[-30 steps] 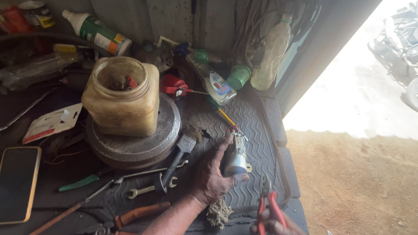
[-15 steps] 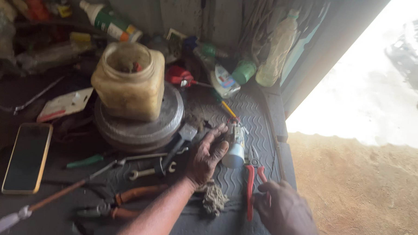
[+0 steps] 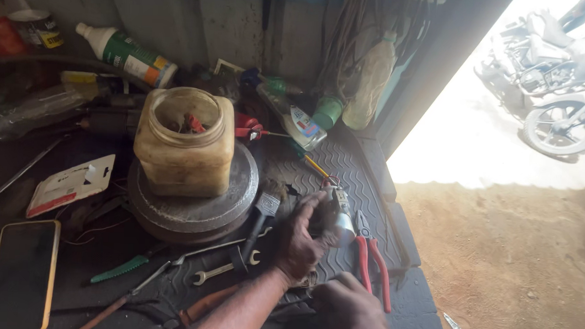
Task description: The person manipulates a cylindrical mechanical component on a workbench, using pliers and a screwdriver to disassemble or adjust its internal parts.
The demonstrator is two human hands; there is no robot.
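At lower centre, the left hand (image 3: 301, 239) grips a small metal part (image 3: 338, 215) against the mat (image 3: 344, 163), steadying it, while the right hand (image 3: 349, 309), fist-like, hovers beside red pliers (image 3: 370, 255).

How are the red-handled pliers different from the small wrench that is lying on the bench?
The red-handled pliers have coated red grips; the small wrench is bare grey metal. The pliers lie right of the left hand, running roughly up and down the picture; the wrench lies to its left, nearly crosswise. The pliers look longer. Both rest flat on the dark bench, unheld.
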